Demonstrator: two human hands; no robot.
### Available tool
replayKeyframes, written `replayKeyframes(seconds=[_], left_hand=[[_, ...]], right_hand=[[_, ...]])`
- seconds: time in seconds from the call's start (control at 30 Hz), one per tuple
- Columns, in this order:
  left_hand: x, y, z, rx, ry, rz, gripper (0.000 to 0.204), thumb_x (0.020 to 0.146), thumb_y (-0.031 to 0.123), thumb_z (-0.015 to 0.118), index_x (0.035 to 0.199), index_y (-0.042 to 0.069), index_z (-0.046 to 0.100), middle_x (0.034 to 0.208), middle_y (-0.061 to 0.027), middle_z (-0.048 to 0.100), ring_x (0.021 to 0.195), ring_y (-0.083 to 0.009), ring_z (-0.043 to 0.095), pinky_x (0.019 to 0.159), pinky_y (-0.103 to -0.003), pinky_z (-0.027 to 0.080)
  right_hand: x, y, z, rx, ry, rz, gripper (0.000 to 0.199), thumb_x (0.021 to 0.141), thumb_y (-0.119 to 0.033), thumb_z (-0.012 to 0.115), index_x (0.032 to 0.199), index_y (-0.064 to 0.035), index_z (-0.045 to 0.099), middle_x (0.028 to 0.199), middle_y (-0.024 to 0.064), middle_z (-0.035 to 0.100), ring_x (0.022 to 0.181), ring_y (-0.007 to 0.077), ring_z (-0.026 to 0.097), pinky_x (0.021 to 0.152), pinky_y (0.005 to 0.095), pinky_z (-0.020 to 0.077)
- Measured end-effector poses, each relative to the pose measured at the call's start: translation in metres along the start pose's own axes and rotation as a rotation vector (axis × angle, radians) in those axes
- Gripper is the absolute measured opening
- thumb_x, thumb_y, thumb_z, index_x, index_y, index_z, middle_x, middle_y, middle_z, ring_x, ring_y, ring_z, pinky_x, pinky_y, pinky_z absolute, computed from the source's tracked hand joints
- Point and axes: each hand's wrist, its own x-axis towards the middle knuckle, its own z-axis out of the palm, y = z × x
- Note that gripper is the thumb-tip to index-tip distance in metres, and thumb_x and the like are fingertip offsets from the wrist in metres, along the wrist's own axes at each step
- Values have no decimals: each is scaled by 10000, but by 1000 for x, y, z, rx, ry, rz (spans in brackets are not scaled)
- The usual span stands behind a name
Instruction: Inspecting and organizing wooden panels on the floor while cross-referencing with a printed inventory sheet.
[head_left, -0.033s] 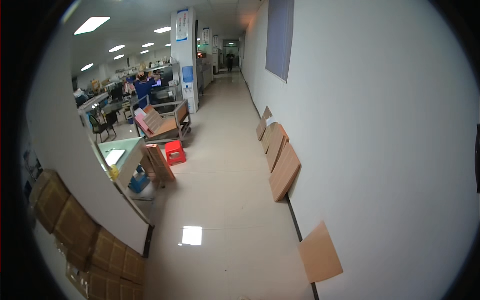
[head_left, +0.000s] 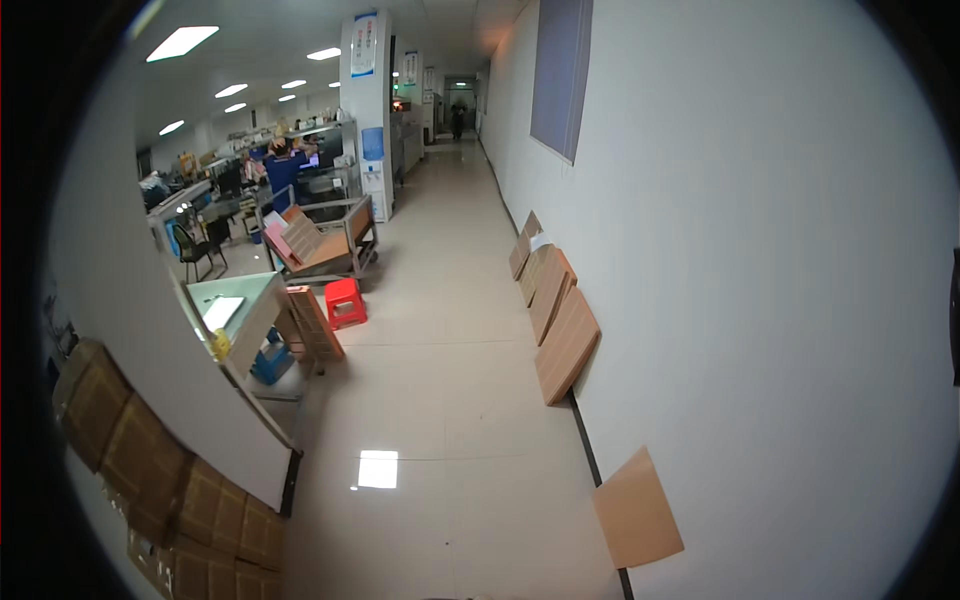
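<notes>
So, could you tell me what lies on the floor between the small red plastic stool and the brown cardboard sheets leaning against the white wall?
Head view: only bare glossy floor between red stool and leaning cardboard sheets.

Measured from the long white wall (head_left: 760, 300) on the right, four brown cardboard sheets lean against its foot in a close group (head_left: 566, 343), and one more cardboard sheet (head_left: 636, 510) leans against it alone, nearer the camera. Across the corridor from that wall stand one red stool (head_left: 344, 302), one green-topped table (head_left: 232, 305) and one slanted cart (head_left: 325, 243) loaded with cardboard. Farther from the wall, one person in blue (head_left: 283, 172) stands among the desks, under six lit ceiling panels (head_left: 182, 42).
</notes>
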Motion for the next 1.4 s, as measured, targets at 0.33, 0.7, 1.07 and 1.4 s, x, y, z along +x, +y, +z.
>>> replayKeyframes(seconds=[0.33,0.7,1.07,1.4], left_hand=[[50,56,-241,179,64,5,369,741,303,522,1025,70,557,1014,-106,587,896,-257,562,721,-368,462],[97,129,-550,341,195,-62,366,737,302,524,1017,69,564,1017,-110,586,901,-260,560,725,-368,461],[191,206,-822,564,153,34,363,733,301,526,1008,68,571,1021,-115,585,907,-262,558,729,-368,460],[261,270,-1017,814,53,51,360,730,300,527,1001,68,577,1024,-119,584,912,-264,556,732,-368,460]], right_hand=[[140,-162,-156,-16,-22,-69,323,795,-233,423,971,-18,588,1025,155,567,946,275,532,801,352,414],[336,-380,-374,-49,-44,-252,324,769,-251,447,936,-21,604,992,155,582,907,286,549,778,353,424],[489,-534,-552,-71,-62,-200,327,744,-269,471,902,-25,620,958,154,596,867,297,566,756,353,434],[624,-634,-642,-12,-162,-183,330,720,-285,492,871,-28,634,927,154,610,831,307,581,736,354,443]])
